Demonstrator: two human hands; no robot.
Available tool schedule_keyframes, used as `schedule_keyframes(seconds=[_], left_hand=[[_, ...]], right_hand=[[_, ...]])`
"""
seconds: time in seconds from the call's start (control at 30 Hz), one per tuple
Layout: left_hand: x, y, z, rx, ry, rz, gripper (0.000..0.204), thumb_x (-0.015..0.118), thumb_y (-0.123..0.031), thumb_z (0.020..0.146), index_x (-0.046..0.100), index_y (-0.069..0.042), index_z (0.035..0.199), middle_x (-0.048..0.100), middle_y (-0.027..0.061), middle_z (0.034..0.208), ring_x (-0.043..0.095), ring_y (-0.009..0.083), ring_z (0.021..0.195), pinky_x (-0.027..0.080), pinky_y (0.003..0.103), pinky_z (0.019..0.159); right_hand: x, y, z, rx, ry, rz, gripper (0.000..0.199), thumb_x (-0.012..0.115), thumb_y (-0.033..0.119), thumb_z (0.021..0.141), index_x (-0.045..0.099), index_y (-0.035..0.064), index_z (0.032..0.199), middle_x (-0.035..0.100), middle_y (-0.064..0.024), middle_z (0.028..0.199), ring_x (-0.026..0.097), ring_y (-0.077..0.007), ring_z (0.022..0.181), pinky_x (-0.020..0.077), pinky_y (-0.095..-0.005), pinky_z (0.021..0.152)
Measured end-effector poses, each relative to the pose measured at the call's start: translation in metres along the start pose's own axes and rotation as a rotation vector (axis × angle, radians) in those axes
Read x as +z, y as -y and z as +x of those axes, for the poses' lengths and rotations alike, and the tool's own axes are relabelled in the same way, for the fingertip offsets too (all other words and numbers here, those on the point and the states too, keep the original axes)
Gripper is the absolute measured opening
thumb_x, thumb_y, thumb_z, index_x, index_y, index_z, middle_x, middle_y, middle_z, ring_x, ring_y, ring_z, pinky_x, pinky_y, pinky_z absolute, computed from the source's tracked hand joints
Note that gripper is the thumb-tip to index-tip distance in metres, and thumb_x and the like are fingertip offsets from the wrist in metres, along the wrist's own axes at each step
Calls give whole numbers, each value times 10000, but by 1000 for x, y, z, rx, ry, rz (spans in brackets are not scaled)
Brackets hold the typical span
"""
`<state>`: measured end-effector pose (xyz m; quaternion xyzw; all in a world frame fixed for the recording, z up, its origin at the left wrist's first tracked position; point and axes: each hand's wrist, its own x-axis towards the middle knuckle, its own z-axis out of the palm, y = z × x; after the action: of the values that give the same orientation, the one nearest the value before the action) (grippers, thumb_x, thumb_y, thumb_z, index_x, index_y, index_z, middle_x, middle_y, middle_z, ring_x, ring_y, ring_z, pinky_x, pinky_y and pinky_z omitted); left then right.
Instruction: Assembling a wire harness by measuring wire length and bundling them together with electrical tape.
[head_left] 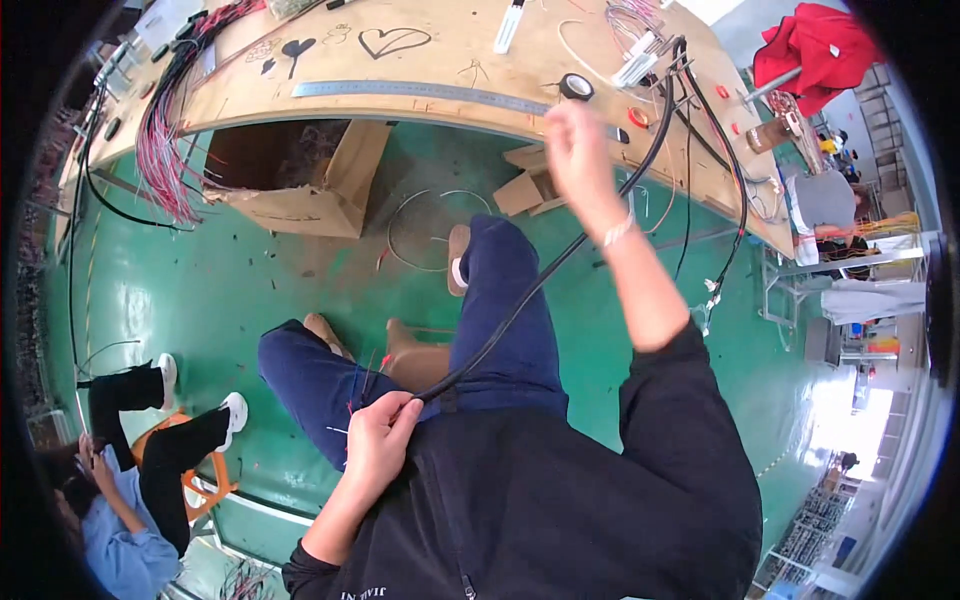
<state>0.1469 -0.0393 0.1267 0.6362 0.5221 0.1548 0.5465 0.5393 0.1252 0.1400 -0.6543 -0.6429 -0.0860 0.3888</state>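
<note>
My left hand [380, 440] is closed on the lower end of a long black cable [560, 262] over my lap, with thin red wires poking out beside it. The cable runs up and to the right, onto the wooden workbench [440, 62]. My right hand [578, 152] is raised near the bench's front edge, blurred, fingers loosely curled, beside the cable; whether it grips anything is unclear. A roll of black tape [576, 87] lies on the bench just above that hand.
A steel ruler [420, 92] lies along the bench. Pink and black wire bundles [165, 130] hang off its left end. An open cardboard box [300, 180] stands under it on the green floor. A seated person [140, 480] is at lower left, others at far right.
</note>
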Motion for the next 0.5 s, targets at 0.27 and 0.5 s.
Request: schedule_keyframes(seconds=[0.27, 0.5], left_hand=[[-7, -2, 8, -85, -20, -60, 174, 648, -132, 941, 678, 39, 924, 562, -15, 691, 480, 50, 657, 405, 246, 591], [-7, 6, 13, -132, 10, -197, 145, 646, -89, 946, 670, 48, 904, 590, -43, 752, 495, 44, 690, 399, 211, 622]], right_hand=[[24, -101, 60, 229, 260, -285, 317, 747, 144, 763, 696, 32, 1055, 696, -204, 1002, 650, -345, 1002, 508, -424, 894], [-7, -26, 8, 174, -60, 275, 290, 726, 135, 867, 603, 2, 1094, 611, -78, 1083, 587, -190, 985, 481, -332, 876]])
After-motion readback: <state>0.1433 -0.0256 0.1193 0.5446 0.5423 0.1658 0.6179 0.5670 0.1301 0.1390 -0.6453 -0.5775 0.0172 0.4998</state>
